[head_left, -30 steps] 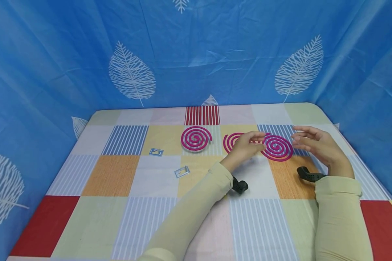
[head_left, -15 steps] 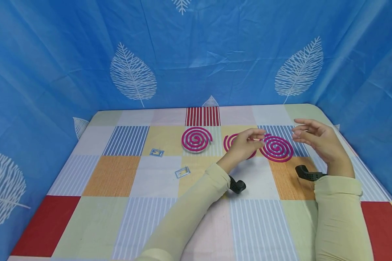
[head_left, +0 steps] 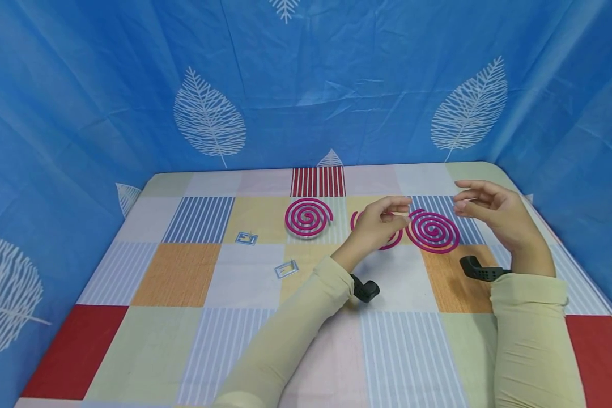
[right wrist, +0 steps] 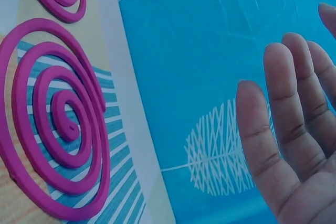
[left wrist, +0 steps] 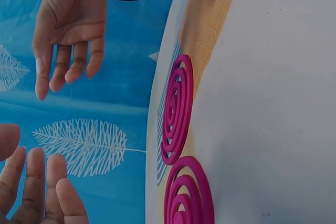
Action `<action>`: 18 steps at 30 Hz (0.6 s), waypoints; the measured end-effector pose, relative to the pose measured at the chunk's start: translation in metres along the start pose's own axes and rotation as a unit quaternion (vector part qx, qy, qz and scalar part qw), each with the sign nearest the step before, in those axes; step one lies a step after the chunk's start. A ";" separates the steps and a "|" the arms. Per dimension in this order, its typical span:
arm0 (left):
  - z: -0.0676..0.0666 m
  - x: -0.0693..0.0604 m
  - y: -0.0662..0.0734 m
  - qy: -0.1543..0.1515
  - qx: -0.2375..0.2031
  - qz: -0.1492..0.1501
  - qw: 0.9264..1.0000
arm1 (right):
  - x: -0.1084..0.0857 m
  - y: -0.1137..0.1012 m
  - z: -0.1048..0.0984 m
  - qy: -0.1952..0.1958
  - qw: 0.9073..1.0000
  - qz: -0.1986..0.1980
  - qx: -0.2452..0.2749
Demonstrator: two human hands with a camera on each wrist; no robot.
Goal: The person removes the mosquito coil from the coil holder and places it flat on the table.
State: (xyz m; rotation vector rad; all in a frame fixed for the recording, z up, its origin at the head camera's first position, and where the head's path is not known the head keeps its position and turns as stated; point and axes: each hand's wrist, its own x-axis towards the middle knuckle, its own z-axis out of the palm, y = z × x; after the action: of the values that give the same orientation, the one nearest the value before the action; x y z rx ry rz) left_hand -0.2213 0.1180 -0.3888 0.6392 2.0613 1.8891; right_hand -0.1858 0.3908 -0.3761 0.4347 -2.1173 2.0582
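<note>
Three magenta mosquito coils lie on the patchwork cloth. The right coil point(head_left: 432, 231) sits on the blue-striped and orange squares, between my two hands. My left hand point(head_left: 378, 222) hovers over the middle coil point(head_left: 391, 239) and hides part of it; its fingers are loosely bent and hold nothing. Beyond the right coil, my right hand point(head_left: 500, 218) is raised, relaxed and holding nothing. The left coil point(head_left: 308, 217) lies apart, with something pale under it. In the right wrist view, the right coil point(right wrist: 63, 124) lies well away from my fingers point(right wrist: 281, 72).
Two small metal coil stands, one farther left point(head_left: 246, 238) and one nearer point(head_left: 286, 269), lie on the cloth left of my left arm. Blue curtains point(head_left: 336, 85) with white leaf prints close off the back and sides of the table. Black wrist cameras hang under both wrists.
Both hands have risen slightly; the left has also drawn back a little to the left, away from the right coil. The coils and stands lie as before.
</note>
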 end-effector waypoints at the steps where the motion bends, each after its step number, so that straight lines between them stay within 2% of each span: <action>1: -0.001 -0.001 0.001 0.001 0.001 0.004 1.000 | 0.000 -0.001 0.001 0.002 1.000 0.001 -0.005; 7: -0.007 -0.003 0.003 -0.002 -0.009 0.017 1.000 | 0.001 -0.007 0.006 0.000 1.000 -0.004 -0.015; 13: -0.012 -0.007 0.007 0.005 0.009 0.019 1.000 | 0.002 -0.013 0.012 -0.011 1.000 -0.021 -0.018; 18: -0.016 -0.009 0.010 0.010 0.010 0.027 1.000 | 0.004 -0.016 0.017 -0.015 0.998 -0.025 -0.060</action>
State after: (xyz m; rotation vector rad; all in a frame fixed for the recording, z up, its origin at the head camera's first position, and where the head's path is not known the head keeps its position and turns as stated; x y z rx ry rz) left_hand -0.2195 0.1003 -0.3781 0.6886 2.0989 1.9138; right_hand -0.1834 0.3730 -0.3606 0.4992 -2.2098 1.8963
